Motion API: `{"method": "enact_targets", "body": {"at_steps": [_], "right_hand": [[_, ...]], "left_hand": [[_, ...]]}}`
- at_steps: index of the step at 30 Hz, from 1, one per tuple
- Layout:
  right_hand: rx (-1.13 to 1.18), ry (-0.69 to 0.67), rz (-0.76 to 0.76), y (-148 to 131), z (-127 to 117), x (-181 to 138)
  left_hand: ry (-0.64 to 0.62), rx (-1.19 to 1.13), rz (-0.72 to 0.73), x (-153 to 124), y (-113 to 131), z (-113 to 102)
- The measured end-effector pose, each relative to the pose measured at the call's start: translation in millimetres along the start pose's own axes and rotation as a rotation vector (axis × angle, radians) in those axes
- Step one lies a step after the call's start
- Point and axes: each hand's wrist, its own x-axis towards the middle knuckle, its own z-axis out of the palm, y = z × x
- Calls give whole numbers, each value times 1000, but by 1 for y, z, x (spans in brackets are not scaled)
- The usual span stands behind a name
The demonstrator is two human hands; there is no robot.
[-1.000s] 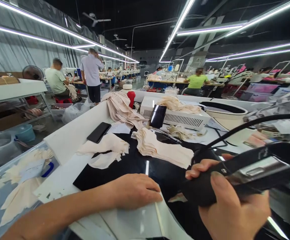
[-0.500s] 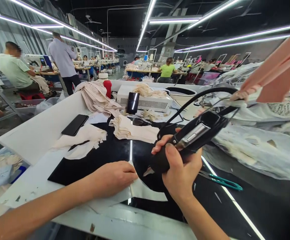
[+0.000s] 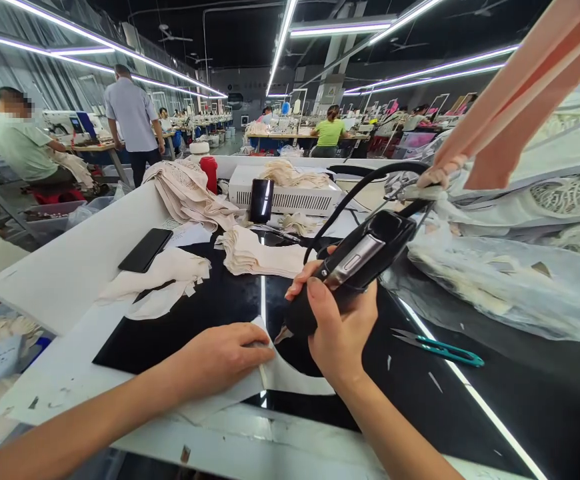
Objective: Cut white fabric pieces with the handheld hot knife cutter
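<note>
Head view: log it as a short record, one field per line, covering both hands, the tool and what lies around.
Left hand: resting on a pale sheet, near its edge
Right hand: closed around a black tool
Tool tip: pointed toward the left hand; contact with the sheet unclear
Surface: glossy black board
Right side: teal-handled scissors, lying flat
Beyond the hands: stack of cream cloth
Left side: dark phone
Back: white vented box, cloth scraps on top
Background: other people, apart from this work

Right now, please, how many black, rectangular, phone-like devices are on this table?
2: a flat-lying device at left and a propped device before the white slotted box. Others could be hidden.
</note>
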Motion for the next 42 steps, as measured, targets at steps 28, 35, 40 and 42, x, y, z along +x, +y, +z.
{"method": "enact_targets", "body": {"at_steps": [28, 35, 40, 42], "right_hand": [[-4, 6, -8, -27, -21, -8], [-53, 32, 14, -39, -42, -19], [-58, 42, 11, -41, -44, -24], [-63, 42, 8, -41, -43, -24]], "left_hand": [[76, 87, 82, 0, 4, -6], [13, -19, 33, 11, 27, 0], [-11, -10, 26, 9, 30, 7], [-4, -4, 31, 6, 30, 8]]}}
